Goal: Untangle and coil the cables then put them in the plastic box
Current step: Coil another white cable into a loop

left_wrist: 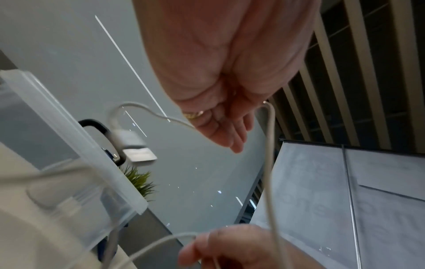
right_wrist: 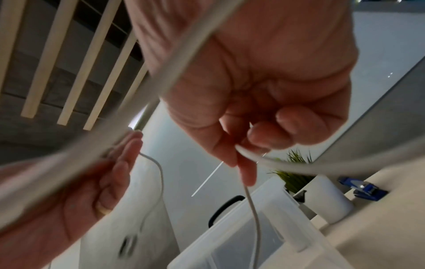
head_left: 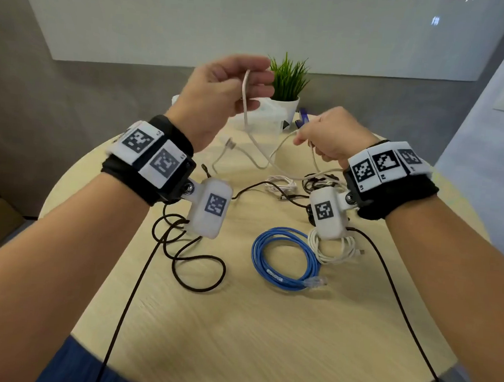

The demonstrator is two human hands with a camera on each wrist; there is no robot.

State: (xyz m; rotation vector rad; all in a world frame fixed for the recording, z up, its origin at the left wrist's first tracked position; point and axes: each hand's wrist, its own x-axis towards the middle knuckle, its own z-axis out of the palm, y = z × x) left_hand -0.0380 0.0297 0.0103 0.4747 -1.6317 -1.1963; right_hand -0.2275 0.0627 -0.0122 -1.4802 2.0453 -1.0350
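Nearest on the round wooden table lie a coiled blue cable and a loose black cable. Beyond them both hands are raised: the right hand has its fingers curled around a white cable, and the left hand, higher, pinches the same cable, which sags between them. Farthest stands the plastic box, beside a potted plant.
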